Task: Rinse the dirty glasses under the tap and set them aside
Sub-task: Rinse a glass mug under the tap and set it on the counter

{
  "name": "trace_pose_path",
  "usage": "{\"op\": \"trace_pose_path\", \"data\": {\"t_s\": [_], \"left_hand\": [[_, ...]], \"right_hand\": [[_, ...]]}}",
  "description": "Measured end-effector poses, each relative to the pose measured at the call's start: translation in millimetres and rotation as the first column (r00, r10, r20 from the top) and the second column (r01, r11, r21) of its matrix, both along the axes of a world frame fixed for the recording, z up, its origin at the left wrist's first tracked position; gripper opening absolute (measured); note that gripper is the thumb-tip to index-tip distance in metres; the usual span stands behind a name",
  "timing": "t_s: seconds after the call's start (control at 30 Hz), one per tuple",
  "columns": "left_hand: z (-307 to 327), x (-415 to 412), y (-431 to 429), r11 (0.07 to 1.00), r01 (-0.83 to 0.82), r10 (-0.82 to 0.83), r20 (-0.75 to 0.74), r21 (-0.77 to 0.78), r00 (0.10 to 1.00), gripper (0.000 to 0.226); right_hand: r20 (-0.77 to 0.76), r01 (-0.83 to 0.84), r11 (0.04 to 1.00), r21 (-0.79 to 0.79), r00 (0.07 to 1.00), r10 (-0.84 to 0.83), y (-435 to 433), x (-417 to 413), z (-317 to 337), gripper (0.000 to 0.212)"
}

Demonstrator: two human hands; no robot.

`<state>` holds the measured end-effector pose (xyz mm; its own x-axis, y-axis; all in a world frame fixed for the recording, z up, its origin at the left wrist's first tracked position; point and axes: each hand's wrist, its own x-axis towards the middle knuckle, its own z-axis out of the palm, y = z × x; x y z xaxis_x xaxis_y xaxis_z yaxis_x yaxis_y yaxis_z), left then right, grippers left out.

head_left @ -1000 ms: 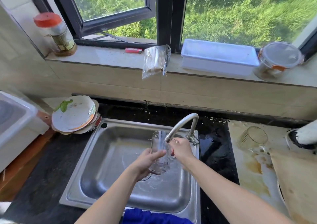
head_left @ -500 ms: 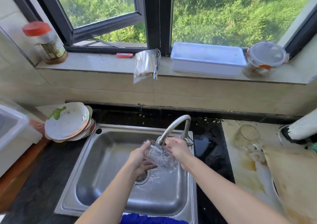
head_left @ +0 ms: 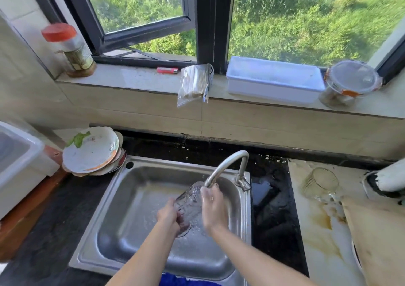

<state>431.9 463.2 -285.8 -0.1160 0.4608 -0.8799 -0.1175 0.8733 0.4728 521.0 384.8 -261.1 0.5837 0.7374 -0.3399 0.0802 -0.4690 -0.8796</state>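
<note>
Glass [head_left: 188, 202] tilted near sink [head_left: 122, 200] back-right corner, long axis rising from left hand [head_left: 169, 217] to tap [head_left: 225, 165] spout. Left fingers wrap lower end. Right hand [head_left: 213, 208] against upper wall, finger curl blurred, cannot tell.

A black counter [head_left: 54, 215] holds a steel sink [head_left: 135, 198]. Stacked dirty plates [head_left: 92, 152] sit by the sink's far left corner. To the right, a stained pale board [head_left: 315, 237] bears a glass [head_left: 320, 183].

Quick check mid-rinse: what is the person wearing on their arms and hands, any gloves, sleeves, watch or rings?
Nothing shows on them. The left hand and right hand are ungloved, and both forearms are bare to the frame's edge: no sleeves, watch or bracelet. Blur makes rings impossible to rule out.
</note>
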Motion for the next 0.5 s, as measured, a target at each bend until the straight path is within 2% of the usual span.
{"op": "trace_pose_path", "data": {"t_s": [0.07, 0.17, 0.23, 0.3, 0.33, 0.43, 0.5], "left_hand": [[-4.2, -0.4, -4.8, 0.998, -0.035, 0.038, 0.053, -0.060, 0.998, 0.035], [-8.9, -0.3, -7.1, 0.999, -0.006, 0.011, 0.102, -0.053, 0.995, 0.040], [-6.7, 3.2, -6.2, 1.000, 0.006, -0.006, 0.069, -0.012, 0.998, 0.037], [-5.0, 6.9, -5.8, 1.000, 0.001, 0.000, 0.066, -0.014, 0.998, 0.034], [-6.0, 7.6, -6.6, 0.999, 0.006, -0.003, 0.082, -0.038, 0.997, 0.034], [-12.1, 5.2, -9.7, 0.994, 0.009, 0.009, 0.157, -0.112, 0.988, 0.037], [-11.1, 5.9, -11.1, 0.996, 0.014, 0.000, 0.158, -0.089, 0.987, 0.039]], "right_hand": [[-0.029, -0.054, 0.999, -0.002, 0.998, 0.054, -1.6, 2.2, -0.5, 0.032], [-0.153, 0.025, 0.992, -0.120, 0.987, -0.043, 13.4, 30.4, 0.3, 0.029], [0.031, -0.036, 0.984, -0.175, 0.999, 0.042, 14.7, 33.7, 5.8, 0.028], [0.146, -0.130, 0.984, -0.120, 0.978, 0.147, 11.9, 22.2, 6.8, 0.021], [0.131, -0.145, 0.986, -0.086, 0.979, 0.155, 9.5, 19.5, 4.4, 0.021], [-0.112, -0.038, 0.997, -0.066, 0.993, 0.030, 10.3, 32.6, 6.3, 0.022], [-0.144, -0.084, 0.994, -0.067, 0.987, 0.073, 9.2, 33.4, 12.0, 0.023]]}}
